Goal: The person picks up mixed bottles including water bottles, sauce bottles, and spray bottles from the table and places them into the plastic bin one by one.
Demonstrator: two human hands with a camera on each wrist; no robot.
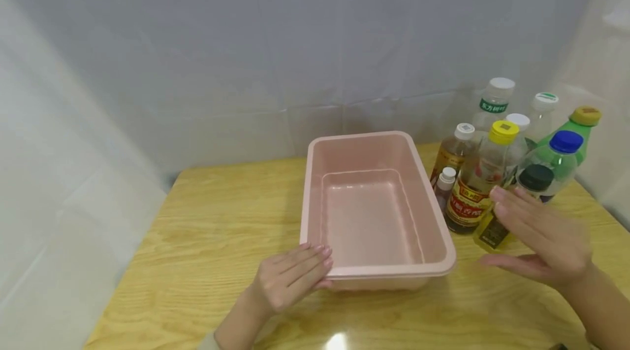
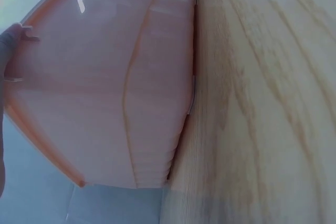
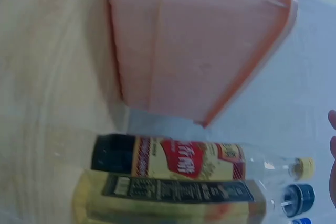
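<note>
A pink plastic basin [image 1: 366, 219] with nothing in it stands on the wooden table. My left hand [image 1: 295, 276] holds its near left corner, fingers over the rim and thumb below it. The left wrist view shows the basin's outer wall [image 2: 94, 72] from the side. My right hand [image 1: 546, 235] hovers at the right with fingers extended and thumb apart, holding nothing. Just beyond it is a black-capped bottle of yellow liquid [image 1: 487, 232], partly hidden by the fingers. Left of that bottle stands a yellow-capped vinegar bottle [image 1: 470, 202], its red label also showing in the right wrist view.
More bottles crowd the table's right side: a small white-capped one [image 1: 444, 186], a brown one [image 1: 453, 153], a blue-capped one [image 1: 563, 156], a green one with a yellow cap [image 1: 583, 126] and clear ones [image 1: 494, 104] behind. Pale sheeting [image 1: 221, 65] hangs behind the table [image 1: 211, 219].
</note>
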